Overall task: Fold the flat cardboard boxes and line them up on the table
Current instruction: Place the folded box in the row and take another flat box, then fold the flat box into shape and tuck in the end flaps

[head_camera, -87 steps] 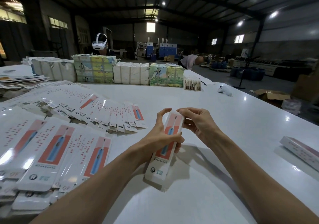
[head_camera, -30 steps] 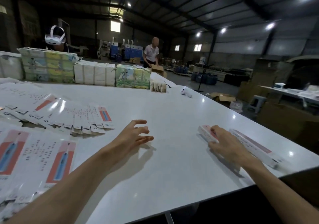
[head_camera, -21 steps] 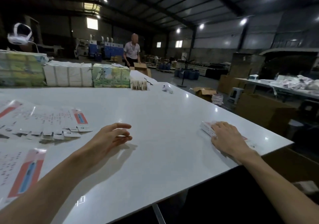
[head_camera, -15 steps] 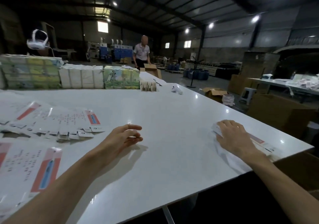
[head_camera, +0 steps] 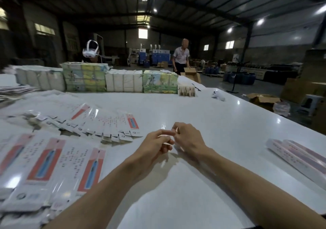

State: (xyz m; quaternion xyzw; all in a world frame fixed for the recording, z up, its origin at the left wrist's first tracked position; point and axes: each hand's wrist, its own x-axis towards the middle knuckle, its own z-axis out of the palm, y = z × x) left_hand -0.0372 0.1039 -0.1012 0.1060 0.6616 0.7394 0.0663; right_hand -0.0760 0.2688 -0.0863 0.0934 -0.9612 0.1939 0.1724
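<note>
**Hands together at mid-counter, folded boxes to the right**

Landmark: the folded boxes (head_camera: 298,158) near the right edge of the white counter (head_camera: 202,112).

Folded boxes: long, slim, white with small red print and a pinkish stripe along one face. At least two lie side by side, touching. Long axes run parallel, from the far left end to the near right end, slanting toward the counter's right edge. The near ends pass out of frame.

Flat boxes: well to the left of the folded ones, across bare counter. A near batch (head_camera: 47,168) lies overlapped at the left edge, each blank white with red dotted print and a red panel bearing a blue toothbrush picture. Long axes run roughly near-to-far, tilted a little rightward at the far end. Behind it a fanned row (head_camera: 105,124) of the same blanks, shingled, with tabs pointing toward the viewer.

Hands: left hand (head_camera: 155,144) and right hand (head_camera: 189,139) meet left of the folded boxes, about mid-counter, fingertips close together above the surface. Fingers are curled. Something pale shows between them, but blur hides what it is; I cannot tell whether either hand grips anything.

Far beyond the folded boxes, bundled stacks (head_camera: 123,80) line the back of the counter. A person (head_camera: 181,56) stands behind them at a brown carton (head_camera: 191,73).
</note>
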